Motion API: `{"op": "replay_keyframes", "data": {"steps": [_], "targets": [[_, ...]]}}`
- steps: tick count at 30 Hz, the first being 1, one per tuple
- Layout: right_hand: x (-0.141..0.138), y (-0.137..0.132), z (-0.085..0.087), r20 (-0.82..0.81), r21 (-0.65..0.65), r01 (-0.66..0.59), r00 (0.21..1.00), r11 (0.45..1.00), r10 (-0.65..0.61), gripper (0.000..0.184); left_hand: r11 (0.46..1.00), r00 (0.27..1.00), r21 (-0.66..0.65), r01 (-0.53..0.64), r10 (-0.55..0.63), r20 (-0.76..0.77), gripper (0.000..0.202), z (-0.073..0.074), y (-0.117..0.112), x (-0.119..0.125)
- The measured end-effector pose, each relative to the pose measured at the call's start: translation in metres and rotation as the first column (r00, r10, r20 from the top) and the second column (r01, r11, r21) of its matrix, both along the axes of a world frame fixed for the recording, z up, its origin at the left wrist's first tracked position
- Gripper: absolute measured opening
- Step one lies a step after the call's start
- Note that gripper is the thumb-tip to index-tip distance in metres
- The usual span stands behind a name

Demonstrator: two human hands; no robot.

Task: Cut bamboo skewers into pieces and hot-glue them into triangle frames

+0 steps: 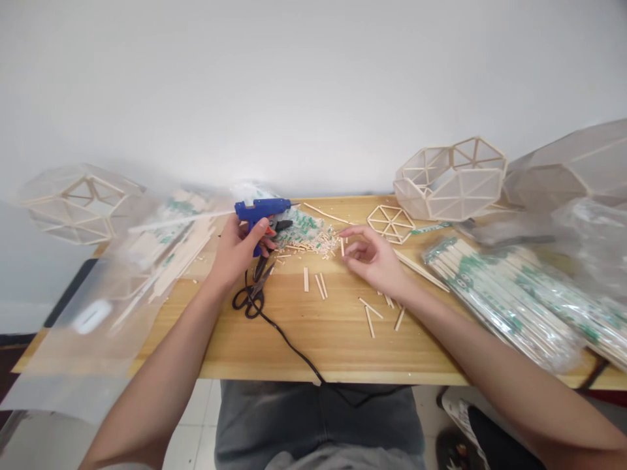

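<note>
My left hand [240, 245] is closed round a blue hot glue gun [262, 209], its nozzle pointing right. A pale glue stick [181, 220] appears to trail from the gun's back end. Between thumb and index finger, my right hand [375, 258] pinches a short wooden stick [343, 247], held upright. Dark-handled scissors [249, 299] lie just below my left hand, beside the gun's black cord [284, 333]. Several short sticks [321, 286] are scattered on the wooden table [274, 356] between and below my hands. A flat octagonal stick frame [390, 224] rests beyond my right hand.
A heap of stick offcuts and wrappers [313, 232] sits at the back. Faceted stick-and-sheet shapes [455, 186] stand back right, with another [81, 205] at left. Packs of chopsticks [499, 294] cover the right side. A translucent sheet [73, 365] hangs over the left edge.
</note>
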State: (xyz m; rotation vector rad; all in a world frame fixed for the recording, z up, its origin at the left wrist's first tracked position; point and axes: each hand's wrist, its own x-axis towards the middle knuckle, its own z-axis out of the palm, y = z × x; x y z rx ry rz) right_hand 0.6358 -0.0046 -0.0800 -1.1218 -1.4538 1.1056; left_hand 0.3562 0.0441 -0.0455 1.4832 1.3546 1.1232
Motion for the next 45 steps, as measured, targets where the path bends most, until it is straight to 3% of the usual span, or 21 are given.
{"op": "replay_keyframes", "data": {"steps": [4, 9, 19, 27, 45], "targets": [[0.0, 0.002, -0.001, -0.129, -0.072, -0.047, 0.991, 0.996, 0.038, 0.038, 0.975, 0.961, -0.072, 0.21, -0.193, 0.199, 0.052, -0.004, -0.007, 0.011], [0.003, 0.004, 0.0, -0.173, -0.073, -0.089, 0.982, 0.993, 0.075, 0.04, 0.928, 0.921, -0.083, 0.363, -0.345, 0.182, 0.047, -0.009, -0.011, 0.01], [0.003, 0.005, 0.001, -0.246, -0.099, -0.132, 0.964, 0.986, 0.105, 0.043, 0.918, 0.933, -0.185, 0.351, -0.36, -0.017, 0.052, -0.006, -0.01, 0.0], [0.002, 0.003, 0.006, -0.249, -0.102, -0.146, 0.961, 0.984, 0.117, 0.047, 0.902, 0.866, -0.134, 0.41, -0.432, -0.252, 0.056, -0.003, -0.013, 0.001], [0.001, 0.002, 0.005, -0.188, -0.054, -0.1, 0.978, 0.993, 0.089, 0.053, 0.915, 0.869, -0.127, 0.383, -0.403, -0.286, 0.056, -0.005, -0.015, 0.0]]}}
